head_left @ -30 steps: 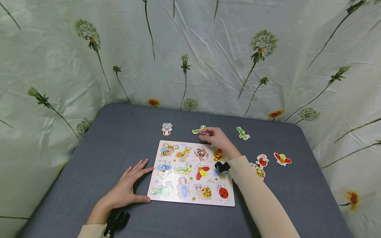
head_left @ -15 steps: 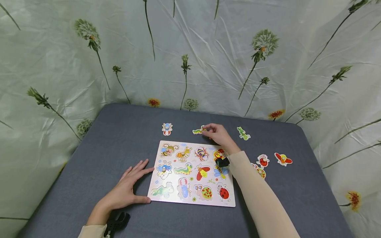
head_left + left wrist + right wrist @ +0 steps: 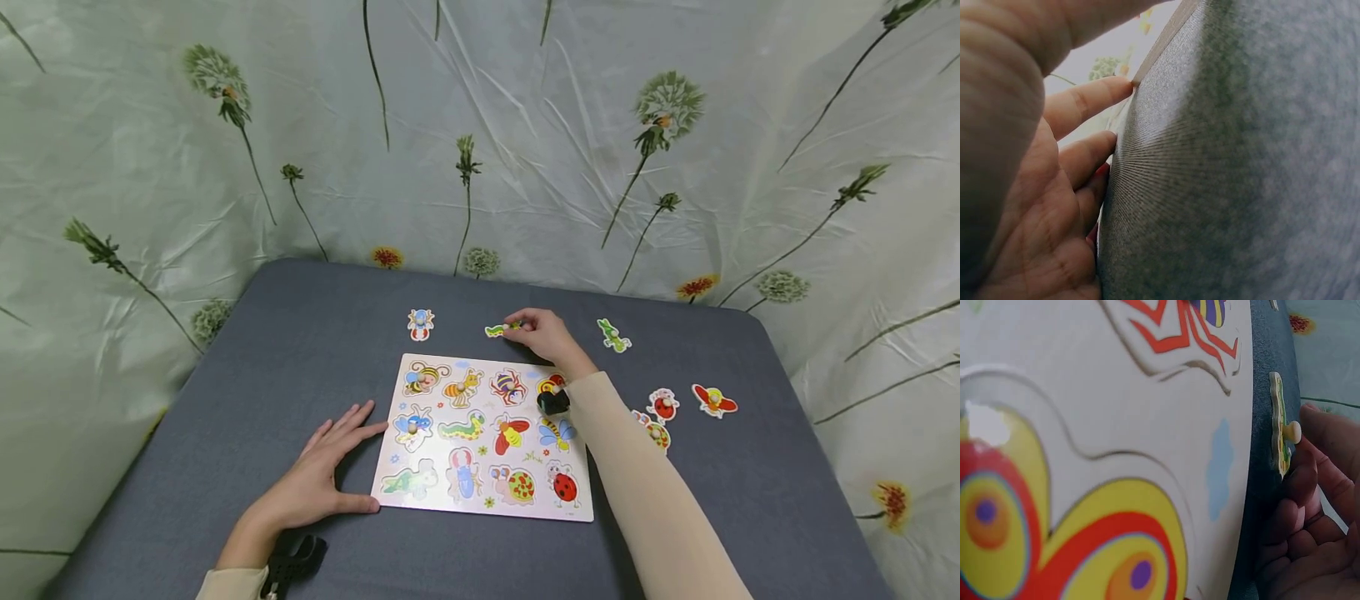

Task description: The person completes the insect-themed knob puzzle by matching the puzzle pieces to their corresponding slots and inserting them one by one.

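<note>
My right hand (image 3: 542, 335) reaches past the far edge of the puzzle board (image 3: 536, 510). Its thumb and fingertips pinch at the small knob (image 3: 1294, 432) of a green caterpillar puzzle piece (image 3: 494, 331); the hand covers part of this piece in the head view. Spread on the cloth, my left hand (image 3: 322, 471) touches the board's left side, thumb at the near corner and a fingertip at the edge. The board shows printed insects, among them a caterpillar picture (image 3: 462, 426) in the middle row. A blue insect piece (image 3: 412, 427) with a knob sits at its left.
A blue-and-red beetle piece (image 3: 421, 325) lies beyond the board, a green grasshopper-like piece (image 3: 613, 336) farther right. Right of the board lie a ladybug piece (image 3: 663, 405), a red-winged insect piece (image 3: 714, 401) and a snail piece (image 3: 657, 435), partly behind the sleeve. A floral curtain (image 3: 337, 125) hangs behind the table.
My right hand has moved slightly away from me and settled over the caterpillar piece, which has turned a little, its head end lower in view. The left hand stays at the board.
</note>
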A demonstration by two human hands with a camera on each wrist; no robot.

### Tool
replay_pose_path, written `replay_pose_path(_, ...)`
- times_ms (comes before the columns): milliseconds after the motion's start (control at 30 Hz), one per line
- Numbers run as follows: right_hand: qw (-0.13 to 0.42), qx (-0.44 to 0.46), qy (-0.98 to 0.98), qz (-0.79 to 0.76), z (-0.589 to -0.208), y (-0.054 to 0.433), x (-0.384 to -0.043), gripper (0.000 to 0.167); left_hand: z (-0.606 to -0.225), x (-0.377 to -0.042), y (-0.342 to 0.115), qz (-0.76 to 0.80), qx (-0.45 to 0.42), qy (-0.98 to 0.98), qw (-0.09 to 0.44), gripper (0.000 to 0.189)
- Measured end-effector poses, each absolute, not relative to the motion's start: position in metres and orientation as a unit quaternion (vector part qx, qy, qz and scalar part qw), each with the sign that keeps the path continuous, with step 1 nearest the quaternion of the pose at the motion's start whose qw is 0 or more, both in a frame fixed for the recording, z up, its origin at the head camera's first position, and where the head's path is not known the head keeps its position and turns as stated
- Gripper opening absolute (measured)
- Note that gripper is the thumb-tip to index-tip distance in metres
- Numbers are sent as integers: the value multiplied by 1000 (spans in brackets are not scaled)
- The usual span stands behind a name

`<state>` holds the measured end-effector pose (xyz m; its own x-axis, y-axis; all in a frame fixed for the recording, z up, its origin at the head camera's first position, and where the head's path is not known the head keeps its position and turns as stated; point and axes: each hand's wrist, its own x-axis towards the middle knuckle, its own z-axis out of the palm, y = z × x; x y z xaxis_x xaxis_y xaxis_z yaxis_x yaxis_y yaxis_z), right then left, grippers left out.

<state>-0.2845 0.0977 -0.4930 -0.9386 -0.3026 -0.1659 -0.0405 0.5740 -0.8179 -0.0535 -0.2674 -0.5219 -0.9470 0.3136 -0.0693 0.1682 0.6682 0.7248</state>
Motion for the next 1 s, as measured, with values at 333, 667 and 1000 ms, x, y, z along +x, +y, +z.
replay_pose_path(333, 144, -87, 893, -416, -494, 95, -286, 29, -522, -54, -266, 391, 135, 906, 95, 108)
replay_pose_path(667, 151, -59, 893, -420, -491, 87, -286, 23, -520, -53, -267, 389, 133, 907, 93, 108)
replay_pose_path(1000, 150, -66, 900, -405, -490, 86, -287, 24, -520, -53, -266, 388, 130, 907, 92, 107)
